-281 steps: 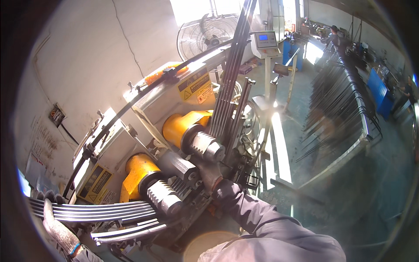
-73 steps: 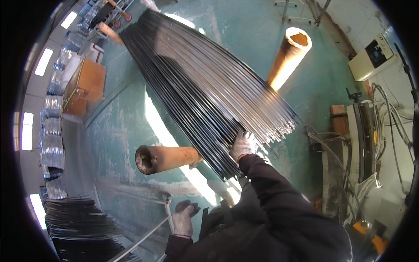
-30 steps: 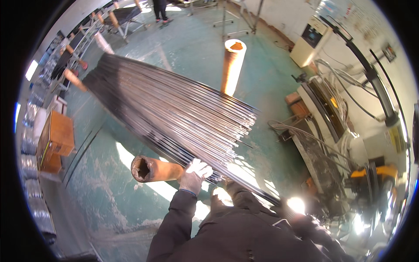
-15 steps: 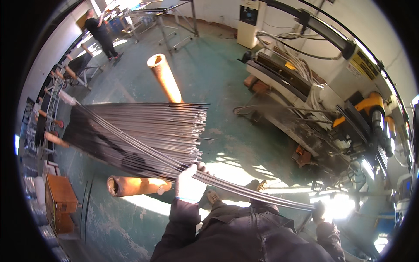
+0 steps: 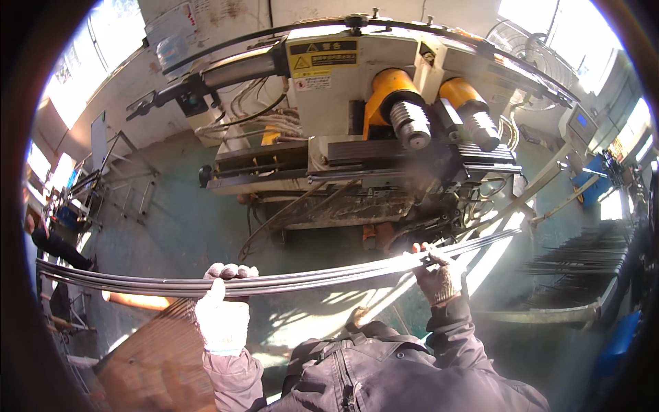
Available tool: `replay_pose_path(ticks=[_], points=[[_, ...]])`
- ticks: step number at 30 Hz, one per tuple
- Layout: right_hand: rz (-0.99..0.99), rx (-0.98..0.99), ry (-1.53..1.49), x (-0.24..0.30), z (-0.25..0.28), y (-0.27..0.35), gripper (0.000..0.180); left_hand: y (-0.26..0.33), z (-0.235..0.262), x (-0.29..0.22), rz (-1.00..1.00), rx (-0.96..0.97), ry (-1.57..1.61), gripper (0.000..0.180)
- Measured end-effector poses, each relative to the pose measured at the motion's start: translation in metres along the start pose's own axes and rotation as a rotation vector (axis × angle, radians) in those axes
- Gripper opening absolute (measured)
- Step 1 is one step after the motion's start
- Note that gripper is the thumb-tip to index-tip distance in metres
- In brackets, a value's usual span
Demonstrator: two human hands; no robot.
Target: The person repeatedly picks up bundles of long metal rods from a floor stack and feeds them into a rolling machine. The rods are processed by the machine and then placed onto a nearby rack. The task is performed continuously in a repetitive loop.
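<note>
White-gloved, the left hand (image 5: 222, 317) and right hand (image 5: 438, 275), two in all, each have fingers (image 5: 230, 272) curled shut over one thin bundle of steel rods (image 5: 322, 277) held level across the chest; beyond stands one machine (image 5: 357, 130) with two yellow-capped rollers (image 5: 410, 122).

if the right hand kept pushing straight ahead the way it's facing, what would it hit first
Probably the lower front of the big machine, around its dark cable-strewn base below the yellow rollers. The right hand grips the metal rods; depth is unclear.
</note>
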State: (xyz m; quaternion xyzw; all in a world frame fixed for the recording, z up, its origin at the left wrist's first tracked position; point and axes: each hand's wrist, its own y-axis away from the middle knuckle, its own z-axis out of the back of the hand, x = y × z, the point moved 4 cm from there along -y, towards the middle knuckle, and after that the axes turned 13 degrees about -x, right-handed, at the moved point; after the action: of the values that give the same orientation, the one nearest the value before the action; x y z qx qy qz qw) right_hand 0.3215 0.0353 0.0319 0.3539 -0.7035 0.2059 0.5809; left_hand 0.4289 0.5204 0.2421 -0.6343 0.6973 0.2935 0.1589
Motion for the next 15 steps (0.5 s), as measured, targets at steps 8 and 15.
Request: replay_pose_path(ticks=[8, 15], points=[[0.9, -0.324, 0.93, 0.116, 0.005, -0.084, 0.029, -0.112, -0.018, -0.103, -0.267, 0.021, -0.14, 0.032], [0.942, -0.366, 0.725, 0.135, -0.037, -0.171, 0.027, -0.234, 0.011, -0.064, -0.172, -0.108, -0.192, 0.019]])
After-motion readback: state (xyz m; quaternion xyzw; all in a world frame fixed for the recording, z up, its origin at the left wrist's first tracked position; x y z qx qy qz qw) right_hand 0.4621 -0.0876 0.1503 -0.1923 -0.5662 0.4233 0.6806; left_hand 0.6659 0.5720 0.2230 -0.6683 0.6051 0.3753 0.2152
